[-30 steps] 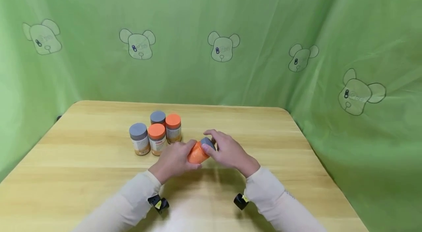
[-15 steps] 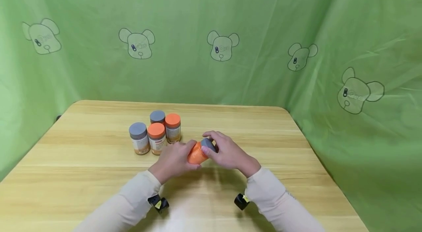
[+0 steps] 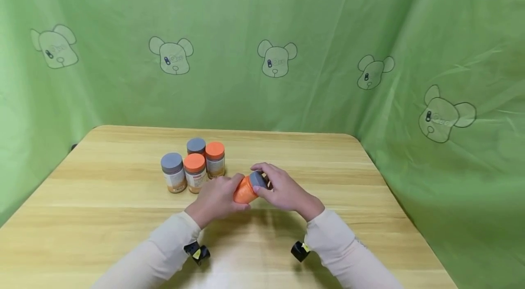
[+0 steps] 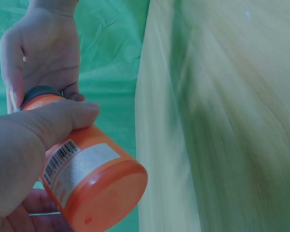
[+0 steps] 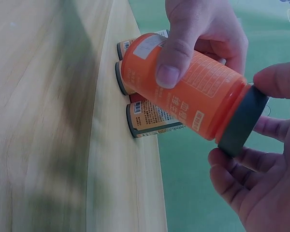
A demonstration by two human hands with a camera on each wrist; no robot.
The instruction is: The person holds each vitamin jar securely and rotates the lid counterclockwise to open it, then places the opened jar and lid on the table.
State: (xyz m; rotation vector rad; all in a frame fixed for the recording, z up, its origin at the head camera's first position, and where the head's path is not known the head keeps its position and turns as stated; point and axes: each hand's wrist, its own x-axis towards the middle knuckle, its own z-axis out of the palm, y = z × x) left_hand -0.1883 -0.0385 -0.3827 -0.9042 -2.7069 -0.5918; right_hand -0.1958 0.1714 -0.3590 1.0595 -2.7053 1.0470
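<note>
Bottle [image 3: 245, 191]: Orange and tilted, held up off the pale wooden surface [image 3: 123, 166] just below the centre of the frame, base toward lower left.
Cap [image 3: 258, 178]: Grey, seated on the bottle's neck at its upper right end.
Left grip [image 3: 217, 195]: Wrapped round the bottle's body, thumb across one side and fingers on the other, closed as far as that width allows.
Right grip [image 3: 283, 188]: Curled about the cap, thumb on one edge and fingers on the other, parted to the cap's breadth, palm standing apart from it.
Progress: Bottle raised and both grips placed, apparently for work on the cap. The cap is not off, and the bottle is not down on the surface; whether the cap is loose or tight cannot be told.
Jars: Four stand upright and lidded left of centre: a grey-lidded jar [image 3: 173, 172] and an orange-lidded jar [image 3: 195, 173] in front, a grey lid [image 3: 196, 145] and an orange lid [image 3: 215, 150] topping the pair behind.
In the way: Nothing visible blocks the cap. The front orange-lidded jar, just beside the left grip in the frame, looks likeliest to be nudged.
Backdrop: A green curtain [image 3: 229, 15] printed with bear heads fills the upper frame.
</note>
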